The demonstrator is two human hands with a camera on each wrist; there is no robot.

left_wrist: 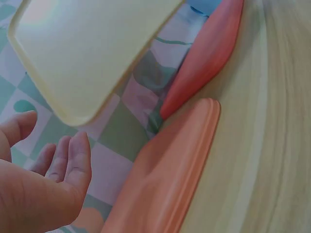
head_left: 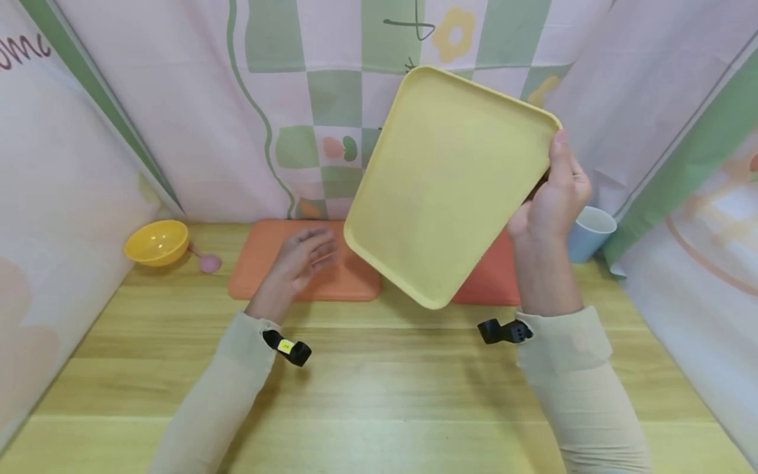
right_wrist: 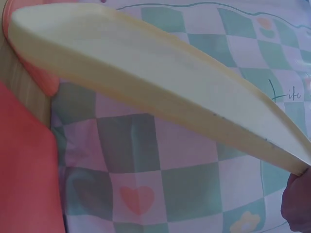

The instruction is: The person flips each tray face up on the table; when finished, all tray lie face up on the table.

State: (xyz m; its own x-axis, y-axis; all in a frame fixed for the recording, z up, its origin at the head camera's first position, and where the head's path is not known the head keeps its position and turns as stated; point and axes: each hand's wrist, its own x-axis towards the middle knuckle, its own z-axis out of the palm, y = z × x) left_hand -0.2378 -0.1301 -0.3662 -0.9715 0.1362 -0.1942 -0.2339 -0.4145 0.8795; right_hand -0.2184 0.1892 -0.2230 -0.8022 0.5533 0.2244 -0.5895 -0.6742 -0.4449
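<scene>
A yellow rectangular tray [head_left: 450, 184] is held up, tilted, above the table in the head view. My right hand [head_left: 553, 191] grips its right edge, the thumb on the front face and the other fingers hidden behind. In the right wrist view the tray [right_wrist: 146, 68] runs across slantwise, with part of the right hand [right_wrist: 297, 201] at its end. My left hand [head_left: 303, 255] hovers over an orange tray [head_left: 254, 263], fingers loosely spread and apart from the yellow tray. The left wrist view shows this left hand [left_wrist: 48, 179] holding nothing. Partly behind the yellow tray lies a red tray [head_left: 488, 276].
At the left back stand a yellow bowl [head_left: 156, 243] and a pink spoon [head_left: 209, 263]. A light blue cup [head_left: 591, 234] is at the right back, beside my right wrist. A checked curtain [head_left: 334, 99] hangs behind the wooden table [head_left: 379, 395].
</scene>
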